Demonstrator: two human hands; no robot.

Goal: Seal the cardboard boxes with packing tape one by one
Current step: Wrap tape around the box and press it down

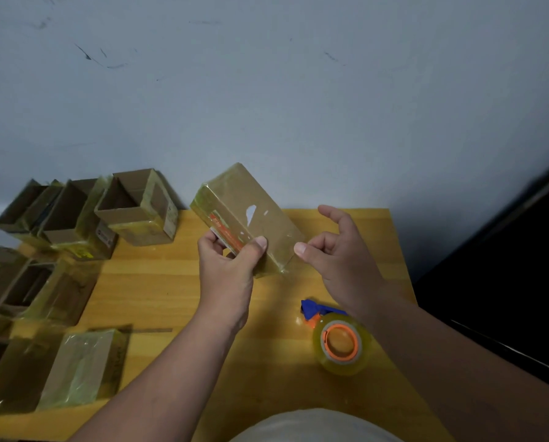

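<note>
A taped cardboard box (251, 205) with a red label strip is held tilted above the wooden table (158, 291). My left hand (231, 266) grips its near end, thumb on top and fingers underneath. My right hand (340, 250) hovers just right of the box with loosely curled fingers, holding nothing; whether a fingertip touches the box edge is unclear. A tape dispenser (340, 339) with a yellowish tape roll, orange core and blue handle lies on the table below my right wrist.
Several open-topped boxes (129, 205) stand at the table's far left by the wall. More boxes, one of them taped (82, 368), lie along the left edge. A dark cabinet (506, 282) stands to the right of the table.
</note>
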